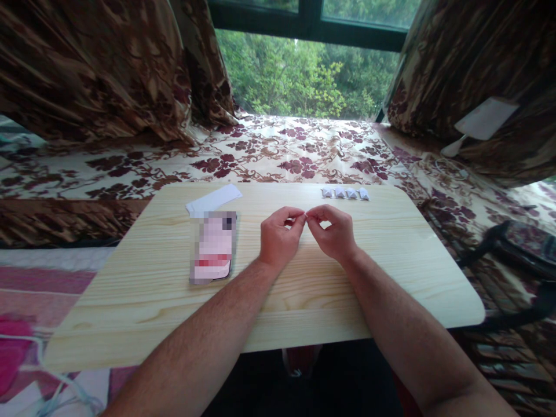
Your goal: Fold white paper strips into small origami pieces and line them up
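Observation:
Above the middle of the table, my left hand (281, 233) and my right hand (333, 230) meet at the fingertips. Each has thumb and forefinger pinched together; whatever lies between them is too small or hidden to make out. Beyond my right hand, several small folded white paper pieces (346, 194) stand in a row near the far edge. To the left of my left hand are white paper strips (214, 199), overlapping in a stack. Closer to me than the strips lies a phone (214, 240) with a pinkish back, partly blurred out.
The light wooden table (152, 301) has rounded corners. Behind it is a ledge with flowered cloth (299, 150) below a window. A white lamp (486, 119) stands at the right, above a dark chair (516, 255). White cables (56, 379) hang at the lower left.

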### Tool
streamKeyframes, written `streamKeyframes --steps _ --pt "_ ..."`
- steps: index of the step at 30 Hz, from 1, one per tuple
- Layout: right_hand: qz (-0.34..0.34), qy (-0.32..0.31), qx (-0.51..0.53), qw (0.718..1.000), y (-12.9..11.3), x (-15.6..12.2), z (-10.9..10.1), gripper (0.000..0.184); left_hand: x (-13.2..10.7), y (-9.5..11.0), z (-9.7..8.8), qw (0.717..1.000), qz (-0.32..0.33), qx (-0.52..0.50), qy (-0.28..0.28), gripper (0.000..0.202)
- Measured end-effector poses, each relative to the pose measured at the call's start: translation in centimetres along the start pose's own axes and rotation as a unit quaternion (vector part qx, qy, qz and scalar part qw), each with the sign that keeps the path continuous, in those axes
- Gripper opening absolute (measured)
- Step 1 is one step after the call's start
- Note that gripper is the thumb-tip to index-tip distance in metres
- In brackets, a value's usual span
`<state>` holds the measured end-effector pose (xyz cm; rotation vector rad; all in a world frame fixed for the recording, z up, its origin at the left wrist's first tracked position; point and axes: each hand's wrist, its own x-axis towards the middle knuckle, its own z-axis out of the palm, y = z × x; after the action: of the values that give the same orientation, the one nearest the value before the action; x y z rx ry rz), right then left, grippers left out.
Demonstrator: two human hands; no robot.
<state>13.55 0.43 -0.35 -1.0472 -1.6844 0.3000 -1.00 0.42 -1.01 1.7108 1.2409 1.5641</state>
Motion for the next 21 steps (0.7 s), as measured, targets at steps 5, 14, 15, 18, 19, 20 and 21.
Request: streamKeyframes --steps 5,14,15,18,19,20,21 --pt "-0.002 -0.004 -0.018 1.000 -0.14 0.20 -0.15 0.008 0.05 0.12 -0.07 1.000 0.005 0.017 0.010 0.011" --pt "-0.005 -0.007 0.027 1.000 -0.11 0.72 -0.65 0.004 0.24 -0.45 0.25 0.995 -0.059 -0.083 0.010 0.016" --pt "0.007 -0.012 0.043 0.999 -0.08 0.69 -0.60 0.004 0.31 -0.47 0.27 0.993 -0.067 -0.101 0.012 0.017" --pt "0.053 -0.022 0.084 0.995 0.03 0.59 -0.41 0.006 0.53 -0.34 0.30 0.984 -0.094 -0.153 0.014 0.020" --pt "0.067 -0.023 0.094 0.993 0.09 0.56 -0.35 0.007 0.58 -0.25 0.31 0.980 -0.105 -0.167 0.013 0.022" --pt "0.080 -0.022 0.104 0.991 0.17 0.54 -0.29 0.009 0.63 -0.13 0.33 0.977 -0.115 -0.179 0.009 0.025" --pt "0.091 -0.022 0.114 0.989 0.26 0.53 -0.23 0.011 0.66 -0.02 0.34 0.973 -0.126 -0.191 0.004 0.028"
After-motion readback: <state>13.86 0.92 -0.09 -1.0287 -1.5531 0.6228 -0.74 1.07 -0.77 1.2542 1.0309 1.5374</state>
